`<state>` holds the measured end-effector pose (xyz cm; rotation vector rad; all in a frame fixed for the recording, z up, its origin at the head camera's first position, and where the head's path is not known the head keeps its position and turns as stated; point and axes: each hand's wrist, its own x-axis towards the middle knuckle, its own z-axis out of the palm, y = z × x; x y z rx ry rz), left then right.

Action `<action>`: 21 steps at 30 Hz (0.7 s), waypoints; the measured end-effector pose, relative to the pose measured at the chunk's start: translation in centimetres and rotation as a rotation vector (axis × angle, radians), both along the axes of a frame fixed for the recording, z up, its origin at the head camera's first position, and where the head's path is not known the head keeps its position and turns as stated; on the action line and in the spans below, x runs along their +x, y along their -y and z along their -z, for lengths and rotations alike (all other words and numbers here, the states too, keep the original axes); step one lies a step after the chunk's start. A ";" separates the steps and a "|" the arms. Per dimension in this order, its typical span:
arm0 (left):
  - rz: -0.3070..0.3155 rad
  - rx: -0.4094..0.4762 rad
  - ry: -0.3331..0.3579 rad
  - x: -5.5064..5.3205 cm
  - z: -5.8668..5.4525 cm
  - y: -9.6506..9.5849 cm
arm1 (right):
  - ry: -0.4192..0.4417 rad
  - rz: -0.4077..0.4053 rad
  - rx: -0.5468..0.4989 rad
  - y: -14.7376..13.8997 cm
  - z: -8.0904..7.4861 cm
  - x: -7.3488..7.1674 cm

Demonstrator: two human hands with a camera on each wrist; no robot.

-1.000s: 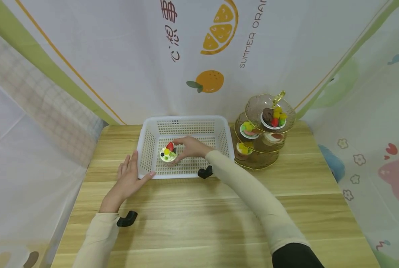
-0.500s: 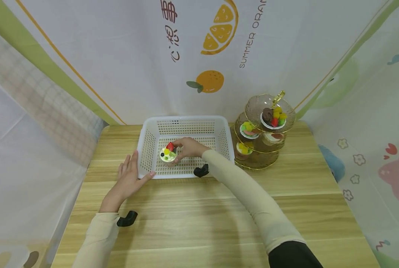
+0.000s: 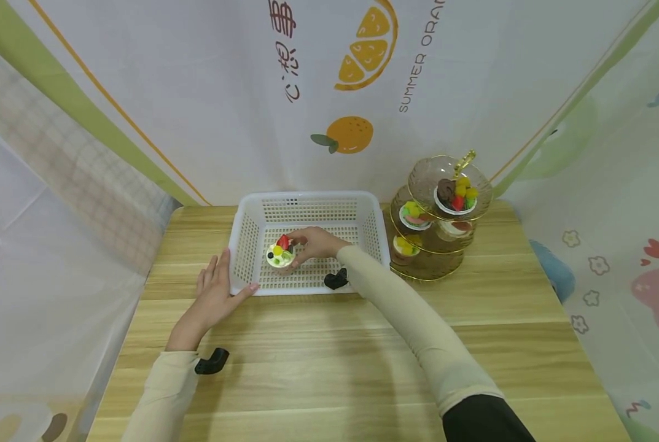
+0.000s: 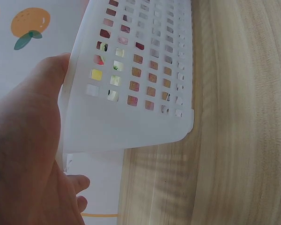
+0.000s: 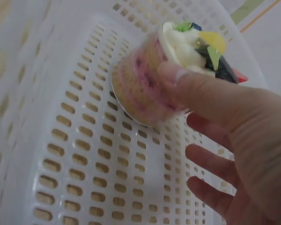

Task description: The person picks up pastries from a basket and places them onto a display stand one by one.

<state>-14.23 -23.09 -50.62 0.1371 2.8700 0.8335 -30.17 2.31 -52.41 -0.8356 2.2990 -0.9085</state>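
A white plastic basket (image 3: 307, 195) with slotted sides stands at the back of the table. Inside its left half is a dessert cup (image 3: 278, 256) topped with cream, a strawberry and other fruit. My right hand (image 3: 315, 242) reaches in and holds this cup from the right, thumb on the near side. Pink and tan layers show through the cup's clear wall (image 5: 143, 84) in the right wrist view, where it stands close over the basket floor. My left hand (image 3: 215, 291) rests at the basket's front left corner, thumb on the front rim and fingers spread along the left side.
To the right of the basket stands a three-tier stand (image 3: 434, 264) with gold rims. Several dessert cups sit on its tiers, including a chocolate and fruit one (image 3: 456, 195) on top. A printed curtain (image 3: 196, 92) hangs behind the wooden table (image 3: 307, 368).
The right wrist and sleeve have shifted slightly left, while the right hand stays at the dessert cup. The left hand keeps its place on the basket, and the head view has shifted a little.
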 end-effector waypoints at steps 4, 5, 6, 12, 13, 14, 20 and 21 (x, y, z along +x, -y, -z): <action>-0.003 0.000 -0.001 0.0 0.1 0.0 | 0.011 0.004 -0.005 0.0 -0.1 0.0; -0.002 0.000 -0.002 0.0 0.1 0.0 | 0.017 0.005 -0.011 0.0 -0.1 0.0; -0.003 -0.002 -0.003 0.0 0.1 0.0 | 0.021 0.005 -0.014 0.0 -0.1 0.0; -0.002 -0.002 -0.003 0.1 0.2 0.0 | 0.045 0.004 -0.025 0.1 0.1 -0.1; -0.003 -0.001 -0.004 0.0 0.2 0.0 | 0.049 0.004 -0.026 0.1 0.2 -0.2; -0.003 -0.001 -0.004 0.0 0.2 0.0 | 0.052 0.005 -0.028 0.2 0.3 -0.2; -0.004 -0.004 -0.005 0.0 0.3 0.0 | 0.027 0.015 -0.038 0.5 0.9 -0.5; -0.004 -0.004 -0.005 0.0 0.3 0.0 | 0.015 0.016 -0.038 0.5 1.0 -0.5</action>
